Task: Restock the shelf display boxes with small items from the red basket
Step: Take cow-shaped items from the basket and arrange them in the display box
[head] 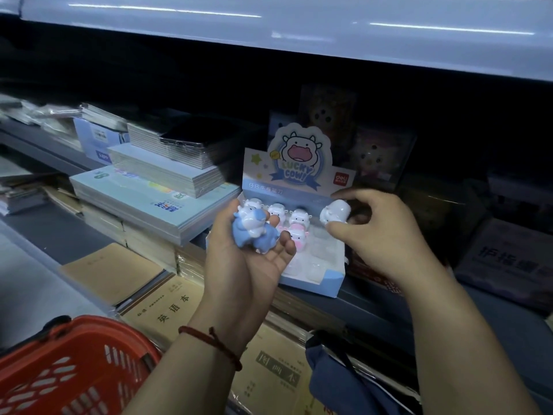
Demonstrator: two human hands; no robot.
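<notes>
"Both hands busy?"

"Yes. My left hand (248, 265) lies palm up, cupping blue cows (253, 232). My right hand (380, 235) pinches a white cow (335, 214) over the display box (326, 283), back right."

"What's in the box?"

"Pink-and-white cows (297, 218) at back left, with clear cups open along the front and right."

"And the red basket (74, 327)?"

"Lower left, cut off by the frame. I can't make out its inside."

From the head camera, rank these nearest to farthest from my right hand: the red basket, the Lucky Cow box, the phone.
1. The Lucky Cow box, just below-left of the right hand.
2. The phone, upper left on stacked notebooks.
3. The red basket, bottom left corner.
</notes>
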